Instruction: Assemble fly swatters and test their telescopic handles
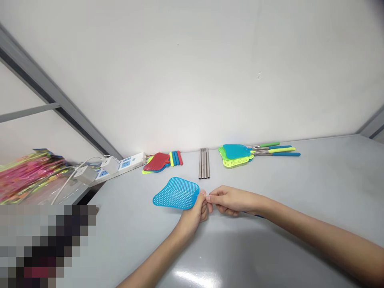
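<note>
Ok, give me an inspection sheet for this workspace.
Surface: grey tabletop, glossy, reflecting light near the front.
Job's things: blue swatter head, held; metal rods, loose swatter heads and short coloured handles behind; stacked swatters with long handles at right.
Clutter: power strip with white adapters at the left edge.
Hands: left hand grips the blue swatter head's neck; right hand, fingers curled, is close beside it, exact hold unclear.
Cables: white cable near the adapters.
Surroundings: white wall, grey frame, blurred colourful pile at left.

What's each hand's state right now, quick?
Left hand: closed, holding the blue fly swatter near its narrow end.
Right hand: closed in a pinch beside the left; whatever it grips is hidden.
</note>
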`<state>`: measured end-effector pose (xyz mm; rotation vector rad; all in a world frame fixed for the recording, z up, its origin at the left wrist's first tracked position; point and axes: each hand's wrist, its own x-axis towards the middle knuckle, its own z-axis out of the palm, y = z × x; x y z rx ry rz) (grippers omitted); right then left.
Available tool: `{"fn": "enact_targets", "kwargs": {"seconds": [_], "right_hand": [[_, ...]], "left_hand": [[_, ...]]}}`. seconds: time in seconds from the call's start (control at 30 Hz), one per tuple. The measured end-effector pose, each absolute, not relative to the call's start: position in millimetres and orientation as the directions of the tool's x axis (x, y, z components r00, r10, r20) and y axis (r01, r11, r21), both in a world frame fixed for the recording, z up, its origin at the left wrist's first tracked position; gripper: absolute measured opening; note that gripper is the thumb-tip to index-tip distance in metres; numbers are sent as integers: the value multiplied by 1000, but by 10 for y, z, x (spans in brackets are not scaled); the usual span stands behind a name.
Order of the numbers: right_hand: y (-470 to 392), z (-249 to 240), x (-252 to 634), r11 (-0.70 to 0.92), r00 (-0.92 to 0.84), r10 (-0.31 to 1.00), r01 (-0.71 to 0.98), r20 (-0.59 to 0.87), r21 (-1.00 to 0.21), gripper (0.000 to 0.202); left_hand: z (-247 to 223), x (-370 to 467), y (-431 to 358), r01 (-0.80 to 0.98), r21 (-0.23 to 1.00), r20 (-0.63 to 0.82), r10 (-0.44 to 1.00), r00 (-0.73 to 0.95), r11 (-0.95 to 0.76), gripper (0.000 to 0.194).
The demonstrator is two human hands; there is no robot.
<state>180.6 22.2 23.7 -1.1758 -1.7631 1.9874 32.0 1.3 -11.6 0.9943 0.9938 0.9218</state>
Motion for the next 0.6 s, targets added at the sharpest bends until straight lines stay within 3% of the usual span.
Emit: {"fn": "enact_targets", "kwargs": {"seconds": [0.4,0.6], "right_hand": [[299,321,1872,-148,-654,640,410,-403,-900,34],[350,236,1940,-186,-713,589,339,-381,-922,31]], "left_hand": [[-61,341,37,-82,976,-173,943,283,204,42],[-60,331,42,-49,983,-155,946,283,175,43]]}}
